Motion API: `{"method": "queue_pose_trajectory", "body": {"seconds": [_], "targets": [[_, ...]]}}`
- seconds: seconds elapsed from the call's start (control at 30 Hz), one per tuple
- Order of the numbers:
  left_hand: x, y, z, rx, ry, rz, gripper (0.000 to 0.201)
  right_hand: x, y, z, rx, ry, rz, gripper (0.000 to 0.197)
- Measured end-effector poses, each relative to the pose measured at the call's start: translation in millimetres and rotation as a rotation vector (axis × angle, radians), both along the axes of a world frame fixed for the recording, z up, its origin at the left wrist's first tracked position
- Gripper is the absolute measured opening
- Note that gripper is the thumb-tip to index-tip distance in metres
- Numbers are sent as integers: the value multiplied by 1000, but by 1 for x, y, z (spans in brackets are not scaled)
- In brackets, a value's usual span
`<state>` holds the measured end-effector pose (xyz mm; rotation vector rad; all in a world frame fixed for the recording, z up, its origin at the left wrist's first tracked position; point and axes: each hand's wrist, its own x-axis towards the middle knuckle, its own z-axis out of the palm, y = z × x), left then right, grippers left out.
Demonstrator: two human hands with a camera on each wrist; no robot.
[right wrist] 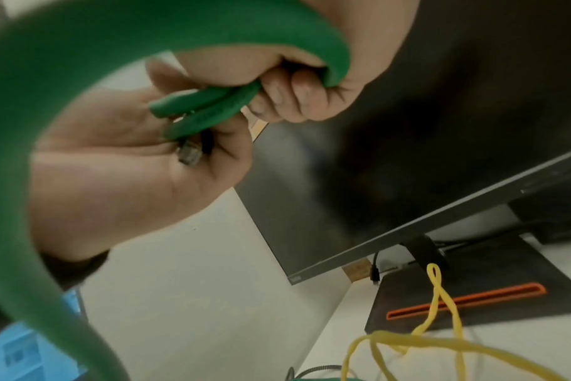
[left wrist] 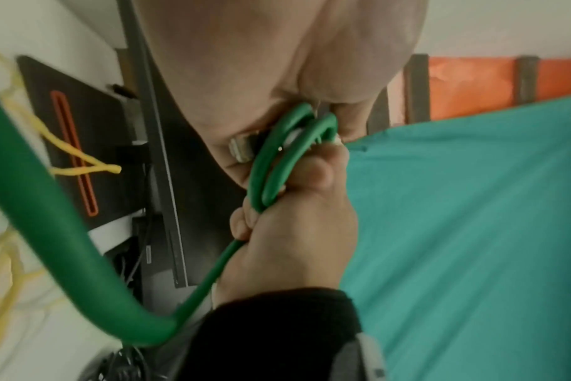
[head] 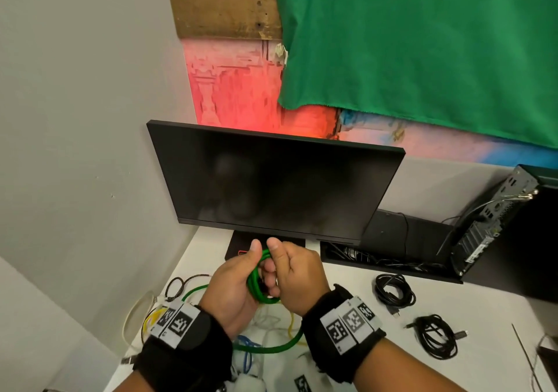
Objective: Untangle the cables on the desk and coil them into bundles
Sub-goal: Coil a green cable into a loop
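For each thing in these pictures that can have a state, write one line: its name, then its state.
green cable: partly coiled, loops held in both hands, tail trailing on the desk.
left hand: grips the green loops.
right hand: fingers curled round the loops.
monitor: screen dark.
yellow cable: loose, uncoiled on the desk.
black cable bundles: two, coiled, lying right of the hands.
blue cable: loose, partly hidden.

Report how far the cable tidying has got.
Done: two black coils lie bundled on the desk. In hand: both hands, left hand and right hand, wind the green cable. Left: its loose tail, plus yellow cable, blue cable and others.
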<state>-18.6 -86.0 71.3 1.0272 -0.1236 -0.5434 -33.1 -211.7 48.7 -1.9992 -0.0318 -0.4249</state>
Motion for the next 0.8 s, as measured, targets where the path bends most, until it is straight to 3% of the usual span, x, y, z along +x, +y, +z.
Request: {"method": "queue_pose_trajectory", "body": {"seconds": [0.1, 0.17, 0.3, 0.4, 0.5, 0.57, 0.63, 0.73, 0.8], "targets": [[1, 0, 0, 8, 10, 74, 41, 6, -1, 0, 145, 78, 51, 54], [11, 7, 3, 27, 24, 174, 39, 5, -7, -6, 284, 241, 114, 49], [41, 35, 12, 82, -1, 328, 39, -17, -26, -27, 614, 584, 337, 14], [47, 45, 8, 127, -46, 337, 39, -20, -41, -29, 806, 539, 258, 14], [41, 43, 6, 141, -71, 251, 40, -12, -49, -22, 964, 326, 80, 19], [36, 40, 8, 213, -150, 177, 43, -4, -50, -15, 973, 187, -13, 30], [31, 41, 14, 343, -289, 102, 46, 3, -51, -8, 863, 85, -104, 36], [28, 43, 24, 487, -437, 15, 51, 13, -55, -2, 557, -9, -268, 23], [25, 43, 30, 455, -422, -22, 50, 21, -59, 2, 427, -40, -315, 18]]}}
